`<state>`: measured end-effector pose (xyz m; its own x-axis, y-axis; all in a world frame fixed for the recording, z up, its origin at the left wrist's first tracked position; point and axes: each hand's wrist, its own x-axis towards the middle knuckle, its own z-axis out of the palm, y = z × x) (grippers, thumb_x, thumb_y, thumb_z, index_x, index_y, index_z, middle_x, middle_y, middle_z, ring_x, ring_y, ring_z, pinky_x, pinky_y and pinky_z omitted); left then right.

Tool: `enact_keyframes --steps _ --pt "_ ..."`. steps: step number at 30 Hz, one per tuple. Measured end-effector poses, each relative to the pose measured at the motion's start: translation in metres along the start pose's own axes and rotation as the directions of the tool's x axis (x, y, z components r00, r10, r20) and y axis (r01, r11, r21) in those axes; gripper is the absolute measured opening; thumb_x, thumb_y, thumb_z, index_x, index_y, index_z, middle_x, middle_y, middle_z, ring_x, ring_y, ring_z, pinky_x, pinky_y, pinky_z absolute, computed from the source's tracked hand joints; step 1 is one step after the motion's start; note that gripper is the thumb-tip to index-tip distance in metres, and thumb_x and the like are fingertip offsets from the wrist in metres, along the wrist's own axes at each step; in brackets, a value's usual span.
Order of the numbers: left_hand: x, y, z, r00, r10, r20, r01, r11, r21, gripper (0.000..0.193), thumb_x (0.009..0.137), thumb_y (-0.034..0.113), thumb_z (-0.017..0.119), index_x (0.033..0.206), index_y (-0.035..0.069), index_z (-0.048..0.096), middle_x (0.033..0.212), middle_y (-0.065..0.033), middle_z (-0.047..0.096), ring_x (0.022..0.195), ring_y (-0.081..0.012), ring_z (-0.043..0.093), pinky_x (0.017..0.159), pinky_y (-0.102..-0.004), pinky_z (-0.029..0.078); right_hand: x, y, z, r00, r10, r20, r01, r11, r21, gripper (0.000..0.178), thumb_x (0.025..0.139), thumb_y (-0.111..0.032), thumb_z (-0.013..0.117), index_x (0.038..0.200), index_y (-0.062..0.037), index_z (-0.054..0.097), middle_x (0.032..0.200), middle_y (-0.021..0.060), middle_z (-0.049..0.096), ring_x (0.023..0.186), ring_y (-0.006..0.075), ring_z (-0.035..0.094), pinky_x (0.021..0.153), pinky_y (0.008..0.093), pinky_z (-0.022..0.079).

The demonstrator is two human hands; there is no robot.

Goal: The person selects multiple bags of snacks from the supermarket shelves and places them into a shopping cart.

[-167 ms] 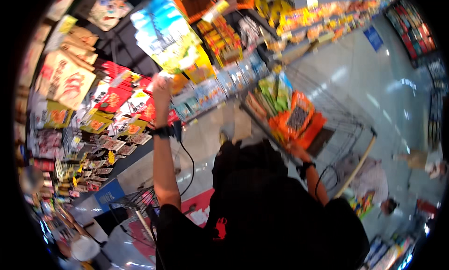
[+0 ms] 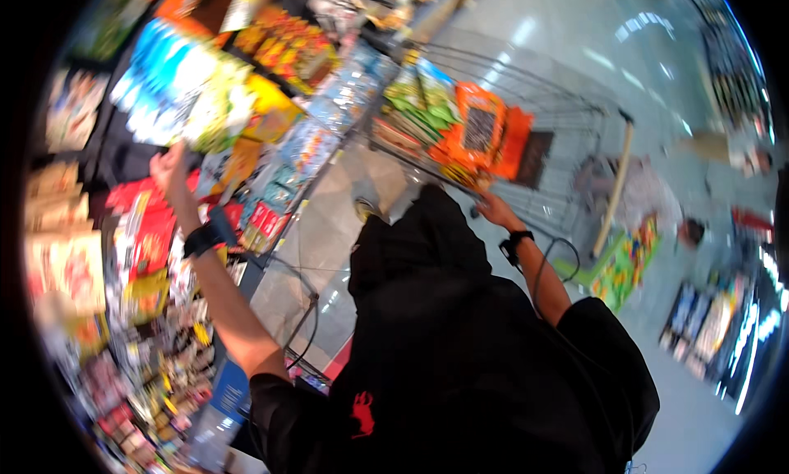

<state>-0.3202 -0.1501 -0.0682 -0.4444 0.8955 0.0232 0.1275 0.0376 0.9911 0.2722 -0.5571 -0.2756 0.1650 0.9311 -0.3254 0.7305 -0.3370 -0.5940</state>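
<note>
My left hand (image 2: 170, 168) reaches out to the display at the left. It is just below the lower edge of a bunch of blue and yellow-green bags (image 2: 185, 92). Blur smears its fingers, and whether they touch a bag cannot be made out. My right hand (image 2: 495, 206) is closed on the near side rim of a wire shopping cart (image 2: 567, 199). Beside it in the cart lies an orange packet (image 2: 475, 129) with a dark panel. Green packets (image 2: 423, 96) lie farther left in the cart. Each wrist wears a black band.
Red and white packets (image 2: 152, 236) and tan bags (image 2: 66, 256) fill the display by my left arm. Clear blue-tinted packs (image 2: 308, 141) line its edge. A black cable (image 2: 308, 318) hangs near my left arm. Another person (image 2: 629, 190) is beyond the cart handle (image 2: 616, 178).
The view has turned, so the display and cart have shifted left in the picture. My left hand stays by the lower edge of the blue and yellow-green bags; my right stays at the cart.
</note>
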Motion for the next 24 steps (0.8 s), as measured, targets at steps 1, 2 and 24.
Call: enact_keyframes --steps 1,2,24 --pt "0.017 0.022 -0.033 0.998 -0.043 0.044 0.039 0.996 0.083 0.059 0.082 0.015 0.075 0.126 -0.001 0.040 0.097 -0.0042 0.055 0.088 -0.0125 0.055 0.070 -0.0291 0.049 0.000 -0.022 0.012 0.994 -0.046 -0.103 0.042 0.998 -0.045 0.030 0.086 -0.022 0.057 0.114 -0.0113 0.061 0.102 0.0194 0.062 0.093 0.0372 0.060 0.082 0.0477 0.045" --pt "0.022 0.036 -0.052 0.999 -0.016 0.036 0.018 0.997 -0.069 0.068 0.080 0.019 0.077 0.130 -0.003 0.036 0.095 -0.0036 0.054 0.085 -0.0120 0.055 0.067 -0.0303 0.048 0.005 -0.045 0.015 0.974 -0.101 -0.201 0.083 0.992 -0.095 0.030 0.086 -0.022 0.058 0.115 -0.0129 0.061 0.103 0.0186 0.062 0.092 0.0371 0.060 0.082 0.0482 0.044" --pt "-0.218 -0.105 0.338 0.127 -0.198 0.972 -0.857 0.471 0.208 0.055 0.076 -0.002 0.058 0.130 0.009 0.052 0.132 -0.0204 0.048 0.120 -0.0367 0.046 0.098 -0.0441 0.039 0.251 -0.108 0.085 0.956 0.105 0.273 -0.132 0.988 0.081 0.058 0.088 -0.017 0.056 0.143 -0.0188 0.038 0.145 0.0163 0.039 0.118 0.0456 0.051 0.091 0.0517 0.048"
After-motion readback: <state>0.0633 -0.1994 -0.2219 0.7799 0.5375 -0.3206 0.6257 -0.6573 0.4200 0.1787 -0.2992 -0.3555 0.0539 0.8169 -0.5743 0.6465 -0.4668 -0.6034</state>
